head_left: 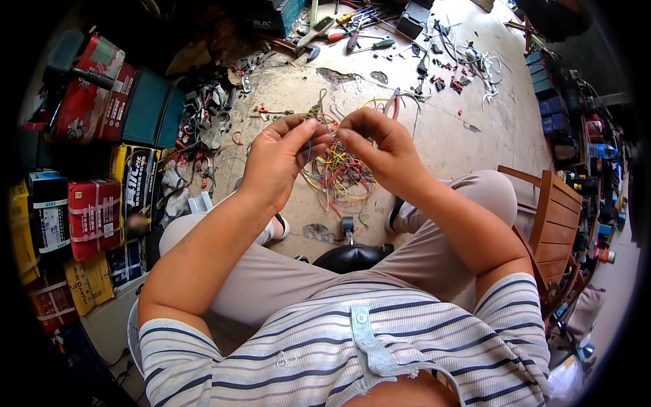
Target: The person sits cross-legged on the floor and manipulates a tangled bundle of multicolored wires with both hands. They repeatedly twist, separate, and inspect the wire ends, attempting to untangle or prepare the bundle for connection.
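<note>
Both of my hands are raised in front of me at the centre. My left hand [285, 146] pinches some thin wires [313, 110], one of them blue and hanging below the thumb. Just to its right, my right hand [376, 146] has its thumb and index finger curled together; whatever is between the tips is too small to make out. Behind and below both hands a tangle of red, yellow and other coloured wires [342, 173] lies on the floor, partly hidden by my fingers.
Stacked battery boxes [91, 217] line the left, beside scattered connectors [210, 102]. Screwdrivers and other tools [352, 34] and cable scraps [454, 74] lie ahead. A wooden chair [553, 230] and packed shelving [569, 129] stand right. A black padded seat [349, 258] is between my legs.
</note>
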`<action>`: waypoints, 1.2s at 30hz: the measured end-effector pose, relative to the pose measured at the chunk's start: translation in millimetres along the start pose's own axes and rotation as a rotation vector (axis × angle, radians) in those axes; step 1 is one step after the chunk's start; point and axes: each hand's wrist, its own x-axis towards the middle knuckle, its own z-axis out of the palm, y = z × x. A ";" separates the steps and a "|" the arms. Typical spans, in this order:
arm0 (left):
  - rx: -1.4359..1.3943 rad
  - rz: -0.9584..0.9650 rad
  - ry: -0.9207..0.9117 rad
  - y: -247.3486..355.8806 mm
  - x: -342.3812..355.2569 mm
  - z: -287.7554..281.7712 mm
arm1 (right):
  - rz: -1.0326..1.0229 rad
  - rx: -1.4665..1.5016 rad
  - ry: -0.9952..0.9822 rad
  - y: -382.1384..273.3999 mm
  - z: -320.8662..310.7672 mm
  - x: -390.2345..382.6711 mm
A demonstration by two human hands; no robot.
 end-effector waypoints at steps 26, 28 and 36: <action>0.055 -0.063 -0.025 -3.2 -3.8 7.8 | 0.021 -0.305 0.152 7.4 7.7 1.7; 0.088 -0.061 -0.024 -1.5 -5.7 9.8 | 0.024 -0.313 0.145 5.9 7.8 1.6; 0.153 -0.075 0.001 -1.2 -7.5 12.1 | 0.041 -0.342 0.158 12.5 8.9 2.2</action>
